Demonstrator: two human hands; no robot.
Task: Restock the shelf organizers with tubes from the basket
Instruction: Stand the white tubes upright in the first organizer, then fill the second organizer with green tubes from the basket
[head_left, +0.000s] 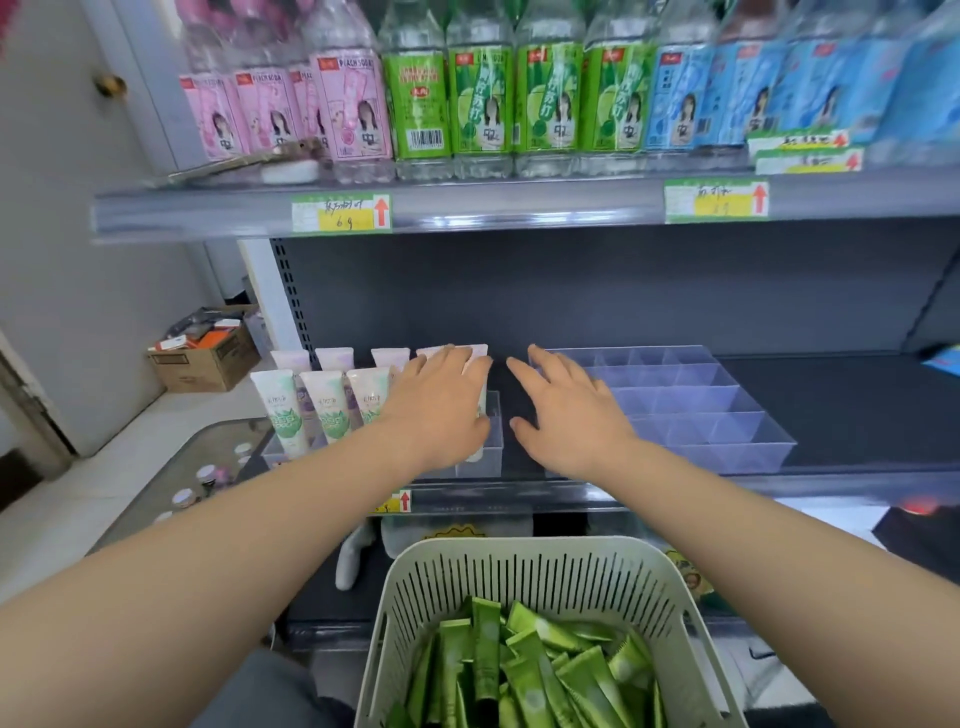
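- Head cam, the only view here: the left hand (441, 400) is spread flat with straight fingers, lying over the right end of the half-full organizer (491, 447), around 9 o'clock from centre. It's not holding anything as far as I can see.
- The right hand (566, 410) is wide open too, palm down, at the left edge of the empty organizer (701, 410) at 3 o'clock. Can't tell if it actually touches the plastic.
- My guess at the step: squaring up the two organizers before loading. I'd push low on the clear walls, not on the standing white tubes (283, 410), since those look tippy.
- The green tubes (519, 670) to stock sit at 6 o'clock in the slotted basket (519, 551). They're slim and glossy with flat ends, heaped every which way. Probably slippery, so grab one or two at a time and stand them in a slot.
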